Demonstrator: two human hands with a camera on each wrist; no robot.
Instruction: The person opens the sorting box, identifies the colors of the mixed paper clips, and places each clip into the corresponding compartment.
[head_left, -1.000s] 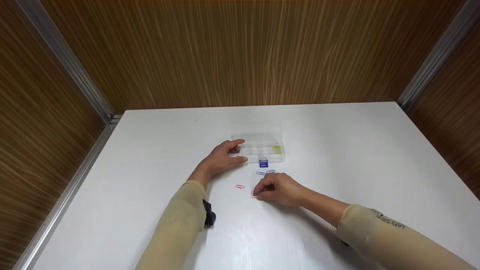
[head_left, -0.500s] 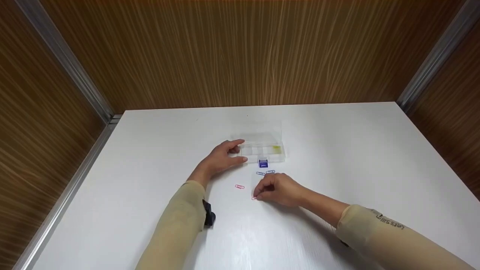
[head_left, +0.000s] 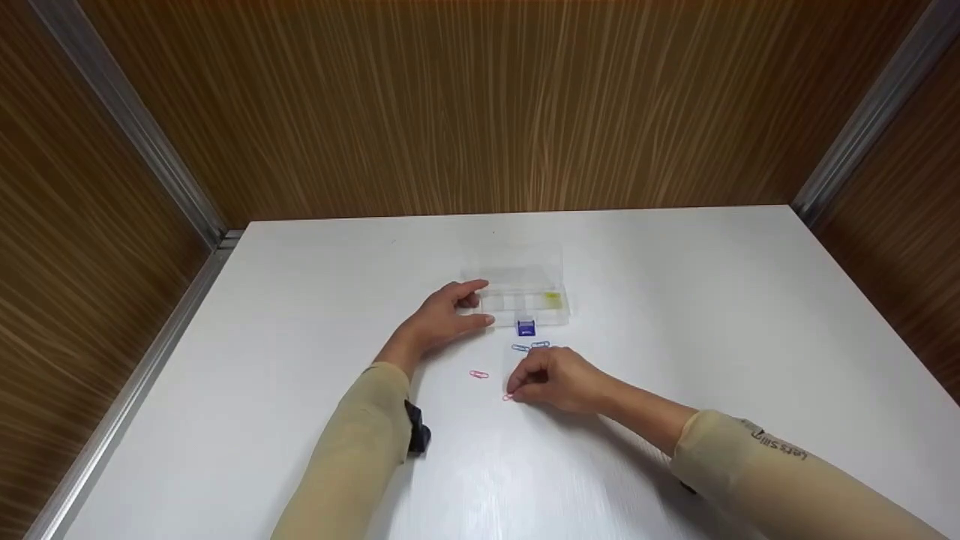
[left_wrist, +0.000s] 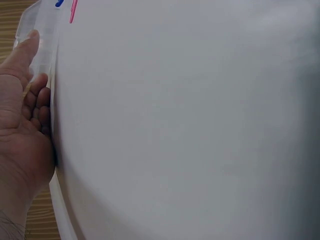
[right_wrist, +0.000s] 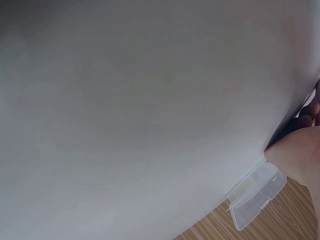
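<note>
A clear compartment box (head_left: 495,317) stands at mid-table with its lid (head_left: 514,262) laid back. My left hand (head_left: 441,319) holds its left end, thumb along the front and index finger at the back. Something yellow (head_left: 553,300) lies in the box's back right compartment. My right hand (head_left: 559,381) pinches a pink paper clip (head_left: 508,397) between thumb and fingertips, low over the table; the fingers hide part of the clip. Another pink paper clip (head_left: 478,374) lies to its left. Two blue paper clips (head_left: 520,347) lie between the right hand and the box.
A blue latch-like piece (head_left: 526,328) sits at the box's front edge. The white table (head_left: 675,300) meets a wood-grain panel (head_left: 510,105) at the back. A metal rail (head_left: 142,142) runs up the left corner.
The pinched pink paper clip has shifted slightly toward the near edge at the right fingertips. My left hand stays on the box.
</note>
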